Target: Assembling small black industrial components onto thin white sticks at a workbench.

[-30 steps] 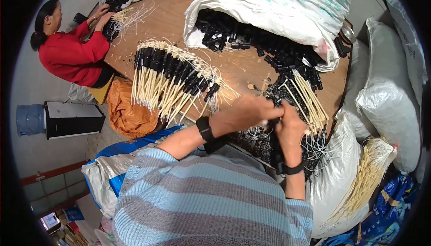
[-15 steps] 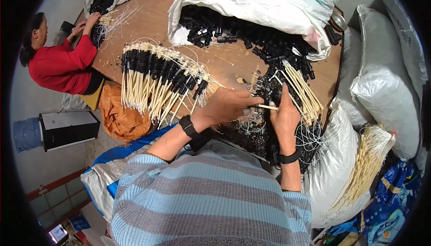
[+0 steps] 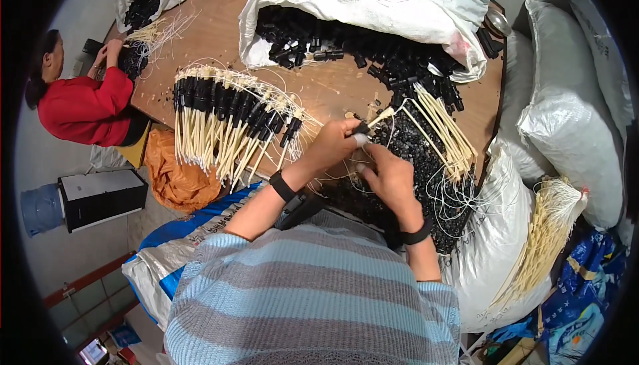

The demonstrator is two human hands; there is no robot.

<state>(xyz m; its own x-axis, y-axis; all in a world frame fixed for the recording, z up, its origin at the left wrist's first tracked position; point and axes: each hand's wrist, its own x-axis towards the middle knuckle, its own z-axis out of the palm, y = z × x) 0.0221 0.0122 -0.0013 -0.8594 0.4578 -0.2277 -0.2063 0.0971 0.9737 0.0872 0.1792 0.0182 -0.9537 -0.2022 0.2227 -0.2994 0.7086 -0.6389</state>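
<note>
Beyond, sack (image 3: pixel 386 2) holds black tubes (image 3: pixel 303 32); left hand (image 3: pixel 335 144) pinches another tube (image 3: pixel 360 128), right hand (image 3: pixel 391 173) unclear

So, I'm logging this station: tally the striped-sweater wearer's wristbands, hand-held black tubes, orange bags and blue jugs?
Wristbands: 2
Black tube, in the left hand: 1
Orange bag: 1
Blue jug: 1
Total: 5

A pale wall (image 3: pixel 43 159) runs behind a black-and-white water dispenser (image 3: pixel 103 198) (blue bottle (image 3: pixel 40 210) attached), near a reddish-brown frame (image 3: pixel 90 282) with dull panes (image 3: pixel 93 304); grey floor (image 3: pixel 142 217) shows beside the brown table (image 3: pixel 216 35).
</note>
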